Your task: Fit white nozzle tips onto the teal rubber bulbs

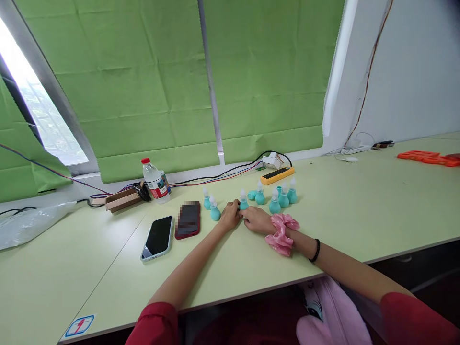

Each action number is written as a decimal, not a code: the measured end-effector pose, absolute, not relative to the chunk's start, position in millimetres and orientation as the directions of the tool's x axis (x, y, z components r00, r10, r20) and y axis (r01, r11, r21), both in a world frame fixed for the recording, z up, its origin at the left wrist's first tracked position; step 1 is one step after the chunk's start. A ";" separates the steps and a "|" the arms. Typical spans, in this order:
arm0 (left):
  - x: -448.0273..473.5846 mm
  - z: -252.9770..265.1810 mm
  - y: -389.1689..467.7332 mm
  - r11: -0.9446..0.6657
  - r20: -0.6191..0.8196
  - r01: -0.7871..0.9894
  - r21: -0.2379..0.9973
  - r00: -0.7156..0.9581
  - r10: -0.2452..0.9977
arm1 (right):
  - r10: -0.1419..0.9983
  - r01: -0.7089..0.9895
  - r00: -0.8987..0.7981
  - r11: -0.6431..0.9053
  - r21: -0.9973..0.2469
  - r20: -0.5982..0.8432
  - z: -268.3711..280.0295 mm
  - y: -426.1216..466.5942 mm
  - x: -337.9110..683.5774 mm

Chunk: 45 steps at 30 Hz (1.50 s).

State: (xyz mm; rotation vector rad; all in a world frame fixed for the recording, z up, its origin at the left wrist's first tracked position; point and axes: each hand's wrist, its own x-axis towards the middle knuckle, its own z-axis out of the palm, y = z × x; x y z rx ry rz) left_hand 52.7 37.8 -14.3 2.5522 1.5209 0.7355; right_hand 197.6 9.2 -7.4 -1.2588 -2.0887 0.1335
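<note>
A teal nasal aspirator (244, 203) with a clear tip stands upright on the table between my two hands. My left hand (230, 215) is closed against its left side, fingers curled. From the right, my right hand (257, 219) has its fingers at the lower part of the same bulb; they hide its base. Two more aspirators, one nearer (214, 212) and one farther (206, 200), stand just left of my left hand. Beyond my right hand is a group of several upright aspirators (274, 205), with a teal bulb lying on its side (252, 195).
A phone with a light case (157, 238) and a red-cased phone (188, 220) lie on the left. Behind them are a water bottle (156, 182), a cardboard box (123, 200) and cables. A yellow multimeter-like device (277, 176) lies at the back; orange plastic (427, 157) is far right.
</note>
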 end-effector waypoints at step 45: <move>32.4 -11.8 -0.2 -0.595 0.513 0.687 0.416 0.363 0.778 | 0.696 0.608 -0.480 0.703 -0.369 0.534 -3.4 31.9 196.0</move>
